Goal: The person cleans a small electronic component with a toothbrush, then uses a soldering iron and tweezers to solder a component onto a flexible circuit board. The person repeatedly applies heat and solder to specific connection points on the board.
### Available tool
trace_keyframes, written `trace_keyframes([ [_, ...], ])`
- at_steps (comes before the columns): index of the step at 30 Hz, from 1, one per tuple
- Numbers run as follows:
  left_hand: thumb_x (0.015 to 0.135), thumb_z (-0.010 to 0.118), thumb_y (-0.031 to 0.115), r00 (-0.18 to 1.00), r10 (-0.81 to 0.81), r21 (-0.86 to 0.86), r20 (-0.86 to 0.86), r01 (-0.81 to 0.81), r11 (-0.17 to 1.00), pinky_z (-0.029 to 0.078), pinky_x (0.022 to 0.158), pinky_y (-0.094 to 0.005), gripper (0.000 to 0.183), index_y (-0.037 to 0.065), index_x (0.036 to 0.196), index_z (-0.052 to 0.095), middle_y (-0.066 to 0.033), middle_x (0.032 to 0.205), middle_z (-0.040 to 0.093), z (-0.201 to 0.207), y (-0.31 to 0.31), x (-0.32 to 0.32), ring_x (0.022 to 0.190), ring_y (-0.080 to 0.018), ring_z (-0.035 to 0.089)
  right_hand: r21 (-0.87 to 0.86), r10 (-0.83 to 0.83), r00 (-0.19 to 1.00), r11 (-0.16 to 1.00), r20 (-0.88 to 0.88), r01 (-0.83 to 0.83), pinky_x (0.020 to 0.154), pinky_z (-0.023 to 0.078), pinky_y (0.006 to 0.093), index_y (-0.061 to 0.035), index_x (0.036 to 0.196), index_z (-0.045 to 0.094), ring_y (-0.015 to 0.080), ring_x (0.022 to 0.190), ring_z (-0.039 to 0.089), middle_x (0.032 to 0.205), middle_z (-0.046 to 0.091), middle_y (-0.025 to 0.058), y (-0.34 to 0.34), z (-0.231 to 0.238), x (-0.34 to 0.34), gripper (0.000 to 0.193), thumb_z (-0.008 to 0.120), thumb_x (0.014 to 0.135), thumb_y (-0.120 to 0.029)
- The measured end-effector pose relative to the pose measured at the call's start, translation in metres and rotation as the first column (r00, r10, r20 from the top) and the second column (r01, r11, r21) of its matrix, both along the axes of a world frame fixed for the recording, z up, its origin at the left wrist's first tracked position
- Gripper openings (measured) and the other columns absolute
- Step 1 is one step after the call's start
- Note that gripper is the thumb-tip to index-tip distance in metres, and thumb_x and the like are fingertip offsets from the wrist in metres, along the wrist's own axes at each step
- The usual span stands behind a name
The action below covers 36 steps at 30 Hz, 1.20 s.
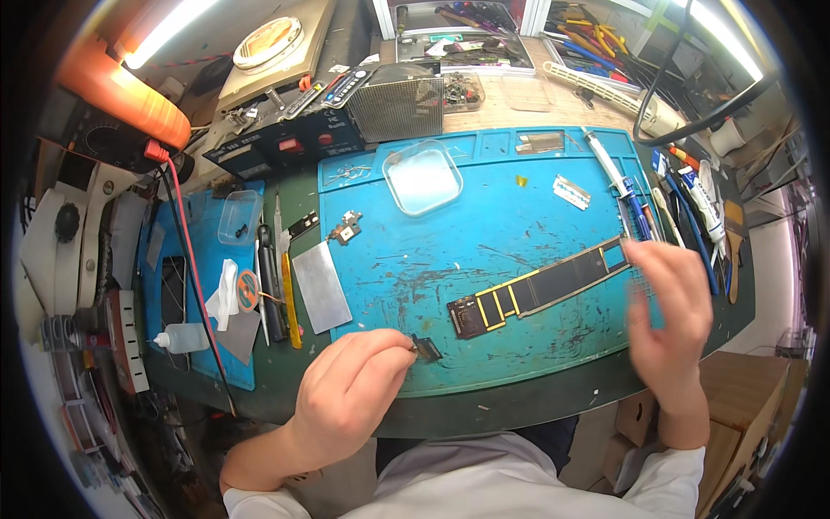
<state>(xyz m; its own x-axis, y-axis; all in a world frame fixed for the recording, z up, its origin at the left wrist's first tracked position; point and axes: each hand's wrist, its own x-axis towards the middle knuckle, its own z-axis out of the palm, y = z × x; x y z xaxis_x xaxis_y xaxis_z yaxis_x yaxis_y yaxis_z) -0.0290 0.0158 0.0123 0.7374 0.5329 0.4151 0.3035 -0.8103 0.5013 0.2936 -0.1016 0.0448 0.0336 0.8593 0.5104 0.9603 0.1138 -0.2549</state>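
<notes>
My left hand (pixel 350 394) is closed in a pinch at the near edge of the blue work mat (pixel 372 285). Between its fingertips is a small dark flat piece (pixel 426 349), held just above or against the mat; which of the two I cannot tell. To the right lies a long black strip-shaped board (pixel 553 285) with yellow-outlined sections, slanting up to the right. My right hand (pixel 670 316), slightly blurred, is at the far right end of this board. Its thumb and forefinger are apart, with nothing visible between them.
A clear plastic tray (pixel 424 177), a razor blade (pixel 571 192) and a syringe (pixel 605 164) rest on the mat. Beside its left edge are a grey metal plate (pixel 322 287) and several slim tools. Pens, tubes and a brush (pixel 734 229) crowd the right; a black power unit (pixel 290 143) stands behind.
</notes>
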Motion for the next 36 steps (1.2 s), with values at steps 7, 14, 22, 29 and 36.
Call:
trace_keyframes([
  [7,0.081,0.076,-0.012,0.999,0.004,-0.334,-0.037,-0.016,0.942,0.059,0.073,-0.0380,0.026,0.003,0.099,0.066,-0.0112,0.097,0.072,0.011,0.012,0.013,0.086,-0.0306,0.072,-0.065,0.462,0.830,0.861,-0.312,-0.504,0.076,0.058,0.0392,-0.0013,0.122,0.074,0.0280,0.088,0.071,0.107,0.073,0.0108,0.049,-0.006,-0.054,0.042,0.075,0.081,0.003],
  [14,0.085,0.075,-0.012,0.997,-0.079,-0.480,0.023,0.080,0.874,0.060,0.075,-0.0341,0.023,0.002,0.103,0.067,-0.0110,0.104,0.071,0.027,0.026,0.025,0.087,-0.0245,0.071,-0.111,0.388,0.642,0.796,-0.661,-0.595,0.077,0.060,0.0374,-0.0021,0.121,0.074,0.0267,0.090,0.075,0.103,0.076,0.0109,0.069,-0.018,-0.067,0.027,0.075,0.094,-0.004],
  [22,0.084,0.086,-0.002,0.997,0.007,-0.232,0.077,0.011,0.973,0.061,0.075,-0.0384,0.030,0.000,0.107,0.069,-0.0131,0.104,0.072,0.007,0.018,0.033,0.090,-0.0300,0.073,-0.262,-0.049,0.407,0.834,-0.912,-0.486,0.074,0.061,0.0282,0.0008,0.118,0.078,0.0103,0.083,0.077,0.095,0.082,0.0116,0.069,-0.022,-0.069,0.020,0.076,0.100,-0.007],
  [29,0.082,0.087,0.000,0.999,0.039,-0.138,0.036,-0.034,0.990,0.060,0.074,-0.0407,0.029,0.001,0.106,0.072,-0.0129,0.099,0.074,0.000,0.016,0.029,0.087,-0.0308,0.074,-0.242,0.083,0.584,0.856,-0.808,-0.456,0.075,0.060,0.0327,-0.0008,0.118,0.078,0.0169,0.083,0.076,0.096,0.080,0.0099,0.069,-0.020,-0.063,0.023,0.079,0.095,-0.006],
  [36,0.079,0.089,0.002,0.997,0.056,-0.192,-0.047,-0.064,0.979,0.056,0.071,-0.0398,0.027,0.003,0.102,0.074,-0.0105,0.094,0.073,0.001,0.018,0.021,0.081,-0.0294,0.070,-0.193,0.388,0.881,0.875,-0.271,-0.445,0.088,0.055,0.0417,-0.0070,0.117,0.078,0.0314,0.105,0.070,0.122,0.074,0.0112,0.054,-0.019,-0.029,0.045,0.089,0.073,-0.007],
])
